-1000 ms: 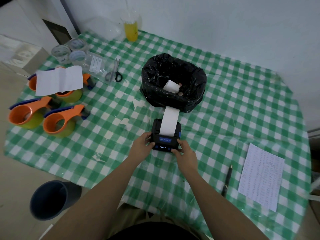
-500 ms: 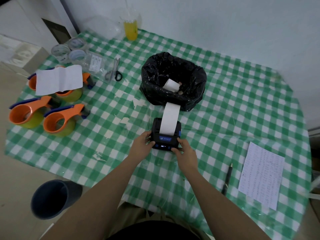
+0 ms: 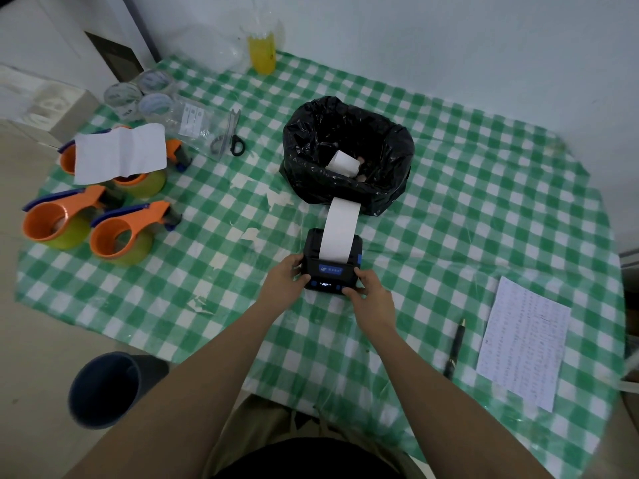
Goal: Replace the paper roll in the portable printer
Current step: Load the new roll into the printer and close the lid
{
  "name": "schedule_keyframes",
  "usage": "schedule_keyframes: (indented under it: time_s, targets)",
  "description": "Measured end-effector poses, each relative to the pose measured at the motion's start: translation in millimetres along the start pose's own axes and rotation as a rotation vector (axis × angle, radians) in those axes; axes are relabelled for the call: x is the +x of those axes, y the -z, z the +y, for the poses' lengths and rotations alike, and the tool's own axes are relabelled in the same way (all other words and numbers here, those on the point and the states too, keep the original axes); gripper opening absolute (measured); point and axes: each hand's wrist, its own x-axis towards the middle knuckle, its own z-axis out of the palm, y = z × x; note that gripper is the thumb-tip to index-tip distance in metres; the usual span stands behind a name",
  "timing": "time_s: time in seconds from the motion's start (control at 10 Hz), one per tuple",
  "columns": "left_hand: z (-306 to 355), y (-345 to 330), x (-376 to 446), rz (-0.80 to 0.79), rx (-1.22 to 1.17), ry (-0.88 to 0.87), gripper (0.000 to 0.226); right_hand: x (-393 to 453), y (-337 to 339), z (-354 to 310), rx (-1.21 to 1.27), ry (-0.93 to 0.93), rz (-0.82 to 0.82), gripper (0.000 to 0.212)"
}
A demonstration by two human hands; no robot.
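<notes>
A small black portable printer (image 3: 332,271) with a blue label sits on the green checked tablecloth (image 3: 449,219). A white paper strip (image 3: 340,229) runs out of its top toward a black bin bag (image 3: 349,157). My left hand (image 3: 285,280) grips the printer's left side. On the right front corner, my right hand (image 3: 368,292) has its thumb near the blue buttons. A white paper roll (image 3: 343,163) lies inside the bag.
Three orange tape dispensers (image 3: 86,216) stand at the left, one under a white sheet (image 3: 121,153). Scissors (image 3: 230,136) and clear tape rolls (image 3: 138,95) lie behind them. A pen (image 3: 455,347) and a printed sheet (image 3: 525,340) are at the right. A grey bin (image 3: 103,388) stands on the floor.
The paper strip has grown longer, its far end now reaching the bag's base. Both hands stay on the printer.
</notes>
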Motion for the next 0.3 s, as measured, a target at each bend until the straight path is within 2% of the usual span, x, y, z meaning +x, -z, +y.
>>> schedule_keyframes:
  time_s: [0.1,0.3]
  targets:
    - [4.1,-0.3,-1.3,0.0,0.023,0.018,0.047,-3.5,1.9,-3.0,-0.001,-0.012,-0.016,0.035]
    - [18.1,2.1,-9.9,-0.014,0.095,0.024,0.05,-1.7,16.0,-15.4,0.16,-0.065,-0.081,0.031]
